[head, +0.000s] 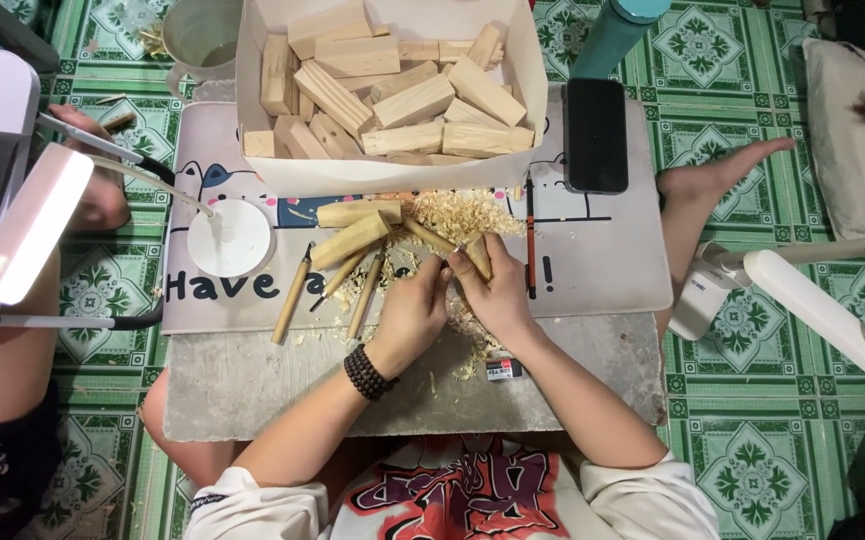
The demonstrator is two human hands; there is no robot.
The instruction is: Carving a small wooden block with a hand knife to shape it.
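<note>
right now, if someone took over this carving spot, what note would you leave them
Left hand: grip closed on a carving tool, working against the small pale wooden piece.
Right hand: grip holds that wooden piece.
Pale wood shavings lie piled on the grey printed mat; wooden-handled carving tools lie left of the hands.
White cardboard box of uncut wooden blocks sits behind.
Done: some whittling, judging by the shavings. Left: the piece in hand, the boxed blocks.

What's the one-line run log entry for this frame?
left hand: holds small carved wood piece | right hand: grips same piece | nearby: pale wood shavings, wooden-handled carving tools, white box of wood blocks
</note>
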